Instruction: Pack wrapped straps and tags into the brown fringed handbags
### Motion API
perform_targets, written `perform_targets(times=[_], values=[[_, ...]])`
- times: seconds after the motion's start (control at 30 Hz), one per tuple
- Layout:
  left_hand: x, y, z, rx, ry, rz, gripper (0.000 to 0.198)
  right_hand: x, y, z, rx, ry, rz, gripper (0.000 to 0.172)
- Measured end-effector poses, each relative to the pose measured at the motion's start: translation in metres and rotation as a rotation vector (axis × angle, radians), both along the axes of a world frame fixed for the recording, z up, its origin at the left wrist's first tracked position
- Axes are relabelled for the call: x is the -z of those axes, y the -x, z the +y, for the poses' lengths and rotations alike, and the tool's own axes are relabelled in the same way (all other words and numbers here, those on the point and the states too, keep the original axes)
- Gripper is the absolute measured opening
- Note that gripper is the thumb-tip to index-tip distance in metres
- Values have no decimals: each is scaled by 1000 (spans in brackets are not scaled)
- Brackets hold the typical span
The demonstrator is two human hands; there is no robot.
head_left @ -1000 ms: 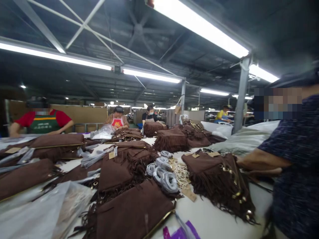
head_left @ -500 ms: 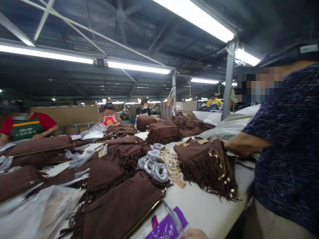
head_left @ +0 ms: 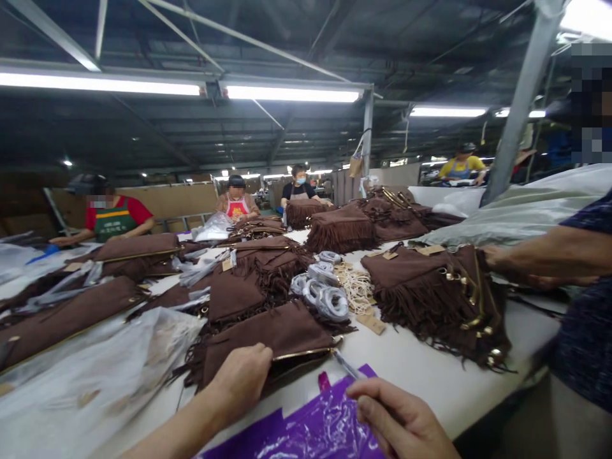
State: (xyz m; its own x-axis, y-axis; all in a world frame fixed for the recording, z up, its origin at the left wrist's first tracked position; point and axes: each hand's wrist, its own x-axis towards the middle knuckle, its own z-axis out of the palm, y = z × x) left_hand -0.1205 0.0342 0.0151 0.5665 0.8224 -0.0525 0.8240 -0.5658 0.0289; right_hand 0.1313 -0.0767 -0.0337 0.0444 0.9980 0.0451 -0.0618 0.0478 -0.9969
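- Brown suede-like fringed bag (head_left: 268, 331) lies on the white table (head_left: 411, 357) just before us, its gold zip (head_left: 303, 354) along the near edge.
- Our left hand (head_left: 243, 373) has its fingers curled tight on that edge, beside the zip.
- Our right hand (head_left: 396, 414) seems to pinch the end of a grey-wrapped strip (head_left: 347, 363) running from the zip's right end; the fingertips partly hide the grip.
- As for progress, we judge the bag unfinished: a dark gap under the zip suggests its mouth is open, and no plastic covers it.
- We can make out no paper tag on it, while the fringed stack (head_left: 411, 274) to the right carries some.
- A glossy purple plastic sheet (head_left: 268, 433) lies below our hands; we cannot tell whether anything is inside.
- Wrapped coils (head_left: 321, 274) and white strings (head_left: 356, 287) sit loose beyond the bag, apparently unused.
- Beside the stack, a co-worker's hand (head_left: 497, 258) reaches its far side.
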Motion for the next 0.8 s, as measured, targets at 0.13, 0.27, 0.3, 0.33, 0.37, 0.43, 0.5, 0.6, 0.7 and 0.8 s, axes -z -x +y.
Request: perform_targets(times=[0.13,0.27,0.3,0.33,0.37,0.43,0.5,0.6,0.7,0.8], values=[[-10,10,25,-55,6,-291,29,-19,19,27,-91,-202,-360,27],[-10,18,46,-112,-6,-452,30,-34,44,49,-163,-446,-654,20],[-9,21,50,-124,-17,-457,30,-32,50,55,-176,-475,-737,19],[-8,23,54,-132,-23,-466,30,-28,56,61,-187,-474,-839,20],[-7,25,56,-137,-26,-473,30,-22,60,66,-194,-440,-958,20],[-4,27,60,-146,-28,-472,28,-6,67,75,-215,-346,-1173,24],[-1,28,60,-155,-36,-463,23,9,68,79,-243,-294,-1271,26],[0,27,58,-149,-40,-470,18,12,65,79,-248,-273,-1251,24],[0,27,58,-127,-4,-517,20,-2,68,77,-243,-258,-1241,21],[5,28,66,-125,51,-587,25,-16,85,79,-296,-350,-1024,18]])
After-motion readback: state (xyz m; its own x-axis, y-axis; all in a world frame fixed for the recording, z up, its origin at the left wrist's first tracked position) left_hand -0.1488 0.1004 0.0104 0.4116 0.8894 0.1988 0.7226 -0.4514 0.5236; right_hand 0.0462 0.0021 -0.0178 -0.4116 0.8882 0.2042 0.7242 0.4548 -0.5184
